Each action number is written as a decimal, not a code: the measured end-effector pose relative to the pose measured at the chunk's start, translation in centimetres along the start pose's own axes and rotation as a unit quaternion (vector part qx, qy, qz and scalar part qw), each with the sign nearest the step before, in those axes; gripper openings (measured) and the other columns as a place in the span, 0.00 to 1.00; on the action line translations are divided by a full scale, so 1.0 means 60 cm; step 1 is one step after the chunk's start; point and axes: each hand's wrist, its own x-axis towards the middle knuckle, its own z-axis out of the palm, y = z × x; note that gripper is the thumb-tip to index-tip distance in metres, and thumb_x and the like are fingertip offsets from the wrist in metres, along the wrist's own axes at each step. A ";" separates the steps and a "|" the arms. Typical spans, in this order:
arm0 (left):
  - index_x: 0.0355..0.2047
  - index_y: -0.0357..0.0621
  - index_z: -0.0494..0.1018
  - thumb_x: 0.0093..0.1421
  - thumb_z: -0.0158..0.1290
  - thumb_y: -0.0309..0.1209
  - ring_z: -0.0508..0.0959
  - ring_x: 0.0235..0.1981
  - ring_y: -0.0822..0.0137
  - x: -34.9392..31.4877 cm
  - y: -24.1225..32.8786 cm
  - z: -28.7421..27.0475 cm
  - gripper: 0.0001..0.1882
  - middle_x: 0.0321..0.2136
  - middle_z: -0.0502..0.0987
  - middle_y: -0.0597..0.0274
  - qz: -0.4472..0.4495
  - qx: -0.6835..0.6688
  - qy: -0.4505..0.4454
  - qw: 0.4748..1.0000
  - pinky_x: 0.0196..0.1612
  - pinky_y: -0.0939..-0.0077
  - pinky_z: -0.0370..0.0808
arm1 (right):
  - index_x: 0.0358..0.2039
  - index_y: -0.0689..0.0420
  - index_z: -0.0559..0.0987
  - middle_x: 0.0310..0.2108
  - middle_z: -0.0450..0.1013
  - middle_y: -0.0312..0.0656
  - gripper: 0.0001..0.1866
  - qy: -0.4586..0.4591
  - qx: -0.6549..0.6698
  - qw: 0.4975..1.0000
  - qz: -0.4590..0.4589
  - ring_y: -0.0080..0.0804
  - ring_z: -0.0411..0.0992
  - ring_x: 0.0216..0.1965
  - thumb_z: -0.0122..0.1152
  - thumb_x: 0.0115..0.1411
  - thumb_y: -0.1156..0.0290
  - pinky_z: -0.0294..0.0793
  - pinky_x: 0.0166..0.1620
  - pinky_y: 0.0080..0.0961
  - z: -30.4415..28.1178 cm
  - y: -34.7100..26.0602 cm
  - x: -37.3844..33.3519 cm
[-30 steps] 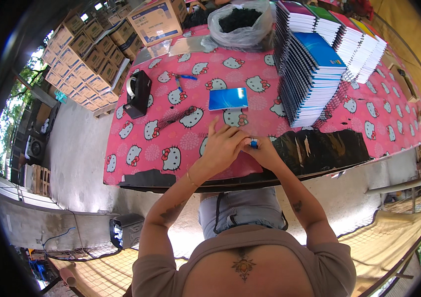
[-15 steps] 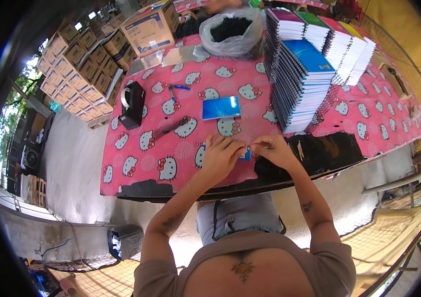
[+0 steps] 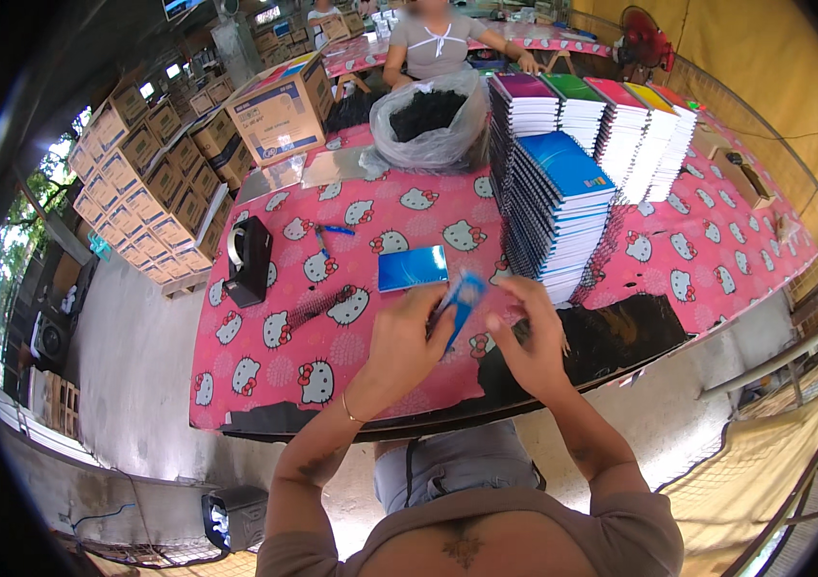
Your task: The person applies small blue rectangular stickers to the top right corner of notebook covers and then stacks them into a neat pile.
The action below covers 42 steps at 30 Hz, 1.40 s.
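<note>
Handheld blue notebook (image 3: 465,300), perhaps, blurred

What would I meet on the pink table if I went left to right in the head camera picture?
Black tape dispenser → dark spiral coil → flat blue notebook → stack of blue notebooks → narrow brown box.

Got cardboard boxes (image 3: 144,183) stacked up on my left, a dark bin (image 3: 247,519) down that side too, a person in a gray top (image 3: 425,50) across from me, plus a red fan (image 3: 643,38) and some yellow sheeting (image 3: 784,87) off to my right.
</note>
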 end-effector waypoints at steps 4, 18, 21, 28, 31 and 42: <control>0.52 0.45 0.75 0.63 0.56 0.32 0.76 0.50 0.60 0.085 0.122 -0.014 0.17 0.48 0.77 0.50 0.257 -0.068 0.071 0.961 0.51 0.67 0.72 | 0.66 0.64 0.61 0.55 0.69 0.47 0.36 -0.022 0.097 0.995 0.031 0.34 0.69 0.54 0.65 0.59 0.72 0.71 0.54 0.29 -0.051 -0.078 0.032; 0.49 0.57 0.80 0.60 0.54 0.48 0.76 0.47 0.51 0.459 0.078 0.151 0.20 0.43 0.77 0.49 0.205 0.206 -0.024 0.956 0.53 0.58 0.71 | 0.44 0.62 0.82 0.30 0.78 0.45 0.25 -0.041 -0.348 0.932 0.094 0.29 0.74 0.31 0.68 0.54 0.55 0.73 0.37 0.28 -0.288 0.042 0.318; 0.47 0.48 0.79 0.65 0.48 0.44 0.76 0.46 0.46 0.441 0.058 0.151 0.19 0.43 0.78 0.48 0.282 0.064 0.218 0.932 0.51 0.54 0.71 | 0.49 0.61 0.81 0.41 0.78 0.50 0.29 0.037 -0.305 0.950 0.057 0.37 0.76 0.39 0.67 0.56 0.51 0.75 0.43 0.31 -0.294 0.036 0.306; 0.43 0.41 0.79 0.57 0.58 0.36 0.78 0.42 0.48 0.242 -0.216 0.014 0.16 0.41 0.79 0.48 0.181 0.113 -0.083 0.973 0.47 0.59 0.74 | 0.46 0.60 0.79 0.44 0.75 0.43 0.13 0.157 -0.169 0.963 -0.137 0.28 0.73 0.41 0.58 0.63 0.70 0.72 0.43 0.26 -0.258 -0.078 0.132; 0.44 0.43 0.77 0.54 0.58 0.32 0.78 0.42 0.50 0.132 -0.285 0.041 0.17 0.43 0.78 0.51 0.218 0.240 -0.155 0.933 0.47 0.57 0.75 | 0.43 0.60 0.80 0.42 0.76 0.47 0.13 -0.018 -0.149 0.969 -0.195 0.35 0.75 0.40 0.61 0.56 0.76 0.72 0.43 0.27 -0.186 -0.064 0.057; 0.51 0.41 0.72 0.57 0.55 0.27 0.76 0.44 0.50 -0.003 -0.148 0.054 0.20 0.45 0.77 0.54 0.237 0.278 -0.061 0.929 0.48 0.60 0.73 | 0.58 0.57 0.70 0.49 0.72 0.46 0.30 -0.123 0.115 0.976 0.139 0.33 0.74 0.47 0.68 0.54 0.77 0.74 0.48 0.27 0.051 0.155 -0.038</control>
